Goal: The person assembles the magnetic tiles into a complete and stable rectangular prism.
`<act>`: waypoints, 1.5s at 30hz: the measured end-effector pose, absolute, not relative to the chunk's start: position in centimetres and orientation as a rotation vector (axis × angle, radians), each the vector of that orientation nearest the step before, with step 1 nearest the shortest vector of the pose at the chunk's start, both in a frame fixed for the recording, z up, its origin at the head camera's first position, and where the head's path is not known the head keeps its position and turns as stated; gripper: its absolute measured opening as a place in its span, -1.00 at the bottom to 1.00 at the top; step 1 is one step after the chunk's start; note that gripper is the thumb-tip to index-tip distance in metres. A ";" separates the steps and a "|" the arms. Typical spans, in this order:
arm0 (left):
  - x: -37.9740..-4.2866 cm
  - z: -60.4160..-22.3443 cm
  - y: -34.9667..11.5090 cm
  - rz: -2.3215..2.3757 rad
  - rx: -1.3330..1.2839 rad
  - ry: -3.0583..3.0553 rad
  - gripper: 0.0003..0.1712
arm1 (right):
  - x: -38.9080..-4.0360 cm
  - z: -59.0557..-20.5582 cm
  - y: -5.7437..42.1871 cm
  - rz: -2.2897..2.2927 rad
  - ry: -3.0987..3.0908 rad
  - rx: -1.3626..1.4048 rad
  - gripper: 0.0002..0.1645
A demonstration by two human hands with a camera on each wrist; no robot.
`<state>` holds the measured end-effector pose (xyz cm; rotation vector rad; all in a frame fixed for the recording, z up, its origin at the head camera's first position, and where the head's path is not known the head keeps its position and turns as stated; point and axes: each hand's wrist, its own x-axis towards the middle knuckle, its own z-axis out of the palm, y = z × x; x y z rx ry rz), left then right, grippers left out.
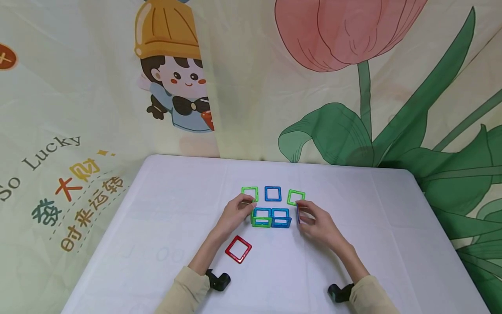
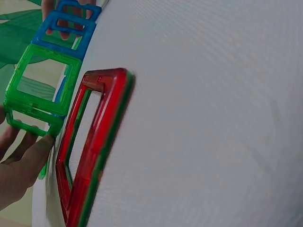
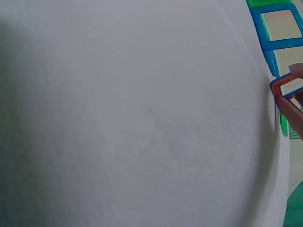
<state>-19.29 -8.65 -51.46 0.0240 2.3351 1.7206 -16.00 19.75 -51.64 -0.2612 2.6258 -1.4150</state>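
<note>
Square magnetic tiles stand joined in a low row, with a green front tile (image 1: 261,222) on the left and a blue front tile (image 1: 281,223) on the right. My left hand (image 1: 236,213) pinches the green tile at the row's left end; in the left wrist view its thumb (image 2: 39,150) lies against that tile's edge. Just beyond the row's right end, my right hand (image 1: 319,222) holds an upright tile between thumb and fingers. That held tile (image 3: 279,88) looks red with blue edges in the right wrist view. Its far part is out of frame.
Behind the row lie a green tile (image 1: 249,188), a blue tile (image 1: 273,193) and another green tile (image 1: 296,197). A red tile (image 1: 238,250) lies in front, near the left forearm. The white table (image 1: 188,174) ends at a printed backdrop (image 1: 247,87).
</note>
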 end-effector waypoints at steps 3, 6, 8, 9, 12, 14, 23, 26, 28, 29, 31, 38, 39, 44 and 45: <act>-19.3 -51.4 -8.6 1.715 0.023 2.341 -0.59 | -16.1 -51.9 19.7 -1.467 2.585 -0.263 -0.13; -19.2 -51.4 -8.7 1.711 0.021 2.345 -0.59 | -16.1 -52.0 19.6 -1.521 2.542 -0.266 -0.13; -19.2 -51.4 -8.7 1.715 0.024 2.343 -0.58 | -16.2 -52.1 19.5 -1.543 2.523 -0.271 -0.13; -19.2 -51.3 -8.7 1.715 0.023 2.342 -0.58 | -16.2 -52.2 19.4 -1.555 2.511 -0.267 -0.12; -19.2 -51.3 -8.7 1.722 0.022 2.334 -0.59 | -16.3 -52.3 19.3 -1.583 2.498 -0.266 -0.13; -19.2 -51.3 -8.7 1.724 0.018 2.329 -0.59 | -16.3 -52.4 19.2 -1.588 2.498 -0.259 -0.13; -19.1 -51.1 -8.7 1.720 0.007 2.333 -0.59 | -16.7 -52.9 18.9 -1.621 2.472 -0.231 -0.11; -19.1 -51.1 -8.7 1.722 0.001 2.328 -0.60 | -16.7 -52.9 18.8 -1.643 2.456 -0.243 -0.11; -19.1 -51.1 -8.7 1.724 0.000 2.323 -0.60 | -16.7 -52.9 18.7 -1.648 2.450 -0.253 -0.11; -19.1 -51.2 -8.6 1.724 0.003 2.324 -0.60 | -16.7 -52.9 18.7 -1.650 2.447 -0.253 -0.10; -19.1 -51.2 -8.6 1.725 0.008 2.324 -0.60 | -16.7 -52.9 18.6 -1.649 2.445 -0.247 -0.09; -19.2 -51.4 -8.6 1.741 0.022 2.324 -0.60 | -16.7 -52.8 18.5 -1.670 2.435 -0.263 -0.09; -19.2 -51.4 -8.6 1.742 0.024 2.325 -0.60 | -16.6 -52.8 18.5 -1.676 2.432 -0.263 -0.10; -19.1 -51.3 -8.7 1.738 0.018 2.326 -0.60 | -16.6 -52.7 18.4 -1.695 2.414 -0.276 -0.10; -19.1 -51.3 -8.7 1.736 0.013 2.325 -0.60 | -16.6 -52.6 18.4 -1.702 2.407 -0.273 -0.09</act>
